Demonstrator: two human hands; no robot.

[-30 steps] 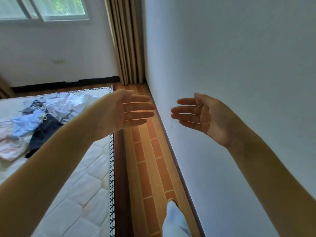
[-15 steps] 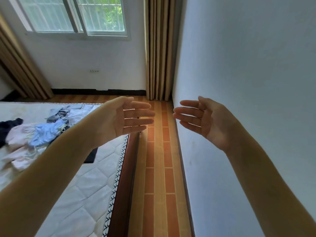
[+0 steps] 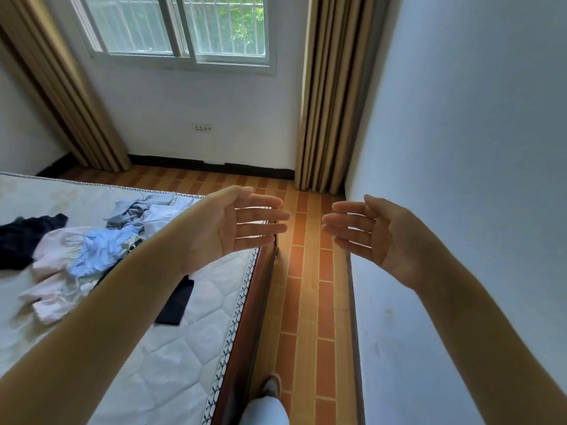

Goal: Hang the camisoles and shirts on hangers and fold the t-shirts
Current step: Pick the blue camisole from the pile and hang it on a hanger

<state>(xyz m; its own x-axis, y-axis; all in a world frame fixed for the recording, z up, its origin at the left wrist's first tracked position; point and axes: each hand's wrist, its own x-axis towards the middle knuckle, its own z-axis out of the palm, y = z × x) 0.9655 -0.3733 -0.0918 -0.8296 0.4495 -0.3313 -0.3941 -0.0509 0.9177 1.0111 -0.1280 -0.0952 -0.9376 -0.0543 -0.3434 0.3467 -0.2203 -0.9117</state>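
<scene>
A heap of clothes lies on the bare white mattress [image 3: 171, 357] at the left: a light blue strappy top [image 3: 101, 250], a pale pink garment [image 3: 52, 286], grey and white pieces [image 3: 144, 210] and a black garment [image 3: 21, 237]. A dark strip of cloth [image 3: 176, 302] pokes out from under my left forearm. My left hand [image 3: 227, 225] and my right hand [image 3: 374, 234] are raised in front of me, palms facing each other, fingers straight, holding nothing. Both hands are above the floor strip, to the right of the clothes.
A narrow brick-pattern floor strip [image 3: 306, 302] runs between the bed's wooden edge [image 3: 245, 342] and the white wall [image 3: 460, 210] on the right. Tan curtains [image 3: 325, 102] flank a window [image 3: 184, 26] ahead. My leg and shoe [image 3: 270, 391] show at the bottom.
The view has swung up and to the left, bringing the window, the curtains and more of the clothes heap into sight. My hands keep the same raised, facing pose.
</scene>
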